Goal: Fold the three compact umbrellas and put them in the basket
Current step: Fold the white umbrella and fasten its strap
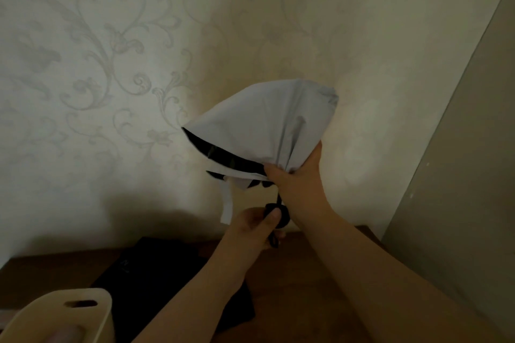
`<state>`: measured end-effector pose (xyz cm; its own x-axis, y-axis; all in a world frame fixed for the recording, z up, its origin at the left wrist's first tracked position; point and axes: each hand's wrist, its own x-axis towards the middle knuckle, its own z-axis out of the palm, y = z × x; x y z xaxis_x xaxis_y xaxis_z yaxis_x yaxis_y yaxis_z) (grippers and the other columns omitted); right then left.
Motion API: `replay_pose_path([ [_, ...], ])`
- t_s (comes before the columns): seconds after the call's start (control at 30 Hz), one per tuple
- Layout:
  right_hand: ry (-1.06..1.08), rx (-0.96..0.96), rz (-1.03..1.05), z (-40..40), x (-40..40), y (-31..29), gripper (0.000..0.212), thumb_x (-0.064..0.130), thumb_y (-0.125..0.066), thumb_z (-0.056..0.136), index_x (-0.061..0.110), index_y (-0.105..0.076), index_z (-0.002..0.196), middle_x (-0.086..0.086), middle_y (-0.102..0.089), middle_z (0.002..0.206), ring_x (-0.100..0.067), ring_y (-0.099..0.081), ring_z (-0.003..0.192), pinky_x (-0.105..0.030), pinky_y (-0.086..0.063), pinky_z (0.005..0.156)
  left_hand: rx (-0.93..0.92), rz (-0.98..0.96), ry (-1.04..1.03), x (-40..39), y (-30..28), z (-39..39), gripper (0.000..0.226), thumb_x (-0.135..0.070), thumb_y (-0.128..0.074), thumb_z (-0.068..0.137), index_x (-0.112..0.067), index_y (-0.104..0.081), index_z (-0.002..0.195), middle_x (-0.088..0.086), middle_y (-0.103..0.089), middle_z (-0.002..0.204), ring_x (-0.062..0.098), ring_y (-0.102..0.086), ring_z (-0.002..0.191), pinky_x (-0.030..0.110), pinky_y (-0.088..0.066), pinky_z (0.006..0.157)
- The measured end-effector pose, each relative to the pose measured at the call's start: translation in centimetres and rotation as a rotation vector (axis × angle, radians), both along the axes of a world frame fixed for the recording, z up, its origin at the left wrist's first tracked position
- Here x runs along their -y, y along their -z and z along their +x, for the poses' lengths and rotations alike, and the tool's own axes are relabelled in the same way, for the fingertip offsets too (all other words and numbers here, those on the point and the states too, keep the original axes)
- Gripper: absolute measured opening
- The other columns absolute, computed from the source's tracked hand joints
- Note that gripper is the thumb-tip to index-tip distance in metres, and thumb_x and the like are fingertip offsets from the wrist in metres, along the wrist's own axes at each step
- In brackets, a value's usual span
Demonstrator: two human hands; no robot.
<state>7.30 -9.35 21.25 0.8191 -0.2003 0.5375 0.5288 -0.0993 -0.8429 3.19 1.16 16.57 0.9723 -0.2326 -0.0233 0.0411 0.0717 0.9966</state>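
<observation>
Currently, umbrella (267,131): canopy gathered in right grip (295,184), handle clasped below by left grip (259,227); long axis upright between them.

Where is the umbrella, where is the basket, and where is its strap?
umbrella (259,131): head view, on the pale grey canopy cloth.
basket (92,323): head view, on the cream wall beside the handle slot.
strap (227,205): head view, on the hanging pale band.

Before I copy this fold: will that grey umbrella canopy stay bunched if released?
Probably not: the canopy looks thin and floppy, creased only where the right hand gathers it. Its loose strap dangles, so it may unfurl. The left hand steadies the handle.
</observation>
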Motion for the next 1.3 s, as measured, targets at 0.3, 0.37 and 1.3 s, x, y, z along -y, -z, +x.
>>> replay_pose_path([
  [0.3, -0.067, -0.064, 0.083, 0.2, 0.3, 0.1, 0.084, 0.003, -0.072, 0.080, 0.030, -0.019, 0.139, 0.003, -0.041, 0.137, -0.014, -0.047, 0.124, -0.032, -0.050, 0.096, 0.016, -0.294, 0.045, -0.2, 0.2, 0.0, 0.044, -0.032, -0.063, 0.073, -0.005, -0.066, 0.106, 0.006, -0.068, 0.085, 0.014, -0.063, 0.078, 0.026, -0.052, 0.083],
  [0.37, -0.095, -0.086, 0.096, 0.1, 0.2, 0.2, 0.081, 0.001, -0.071, 0.081, 0.033, -0.020, 0.135, 0.004, -0.043, 0.135, -0.014, -0.048, 0.123, -0.031, -0.050, 0.097, 0.071, -0.241, 0.003, 0.1, -0.2, 0.1, 0.041, -0.038, -0.061, 0.074, -0.011, -0.068, 0.104, 0.002, -0.070, 0.082, 0.010, -0.064, 0.076, 0.020, -0.051, 0.074],
  [1.3, -0.255, -0.367, 0.318, -2.4, -1.2, 1.2, 0.068, 0.019, -0.074, 0.079, 0.034, -0.037, 0.133, -0.002, -0.061, 0.123, -0.024, -0.064, 0.105, -0.036, -0.057, 0.069, 0.231, -0.098, -0.033, 0.3, -0.7, 0.3, 0.033, -0.047, -0.036, 0.090, -0.036, -0.049, 0.118, -0.012, -0.063, 0.108, 0.002, -0.064, 0.087, 0.025, -0.055, 0.080],
])
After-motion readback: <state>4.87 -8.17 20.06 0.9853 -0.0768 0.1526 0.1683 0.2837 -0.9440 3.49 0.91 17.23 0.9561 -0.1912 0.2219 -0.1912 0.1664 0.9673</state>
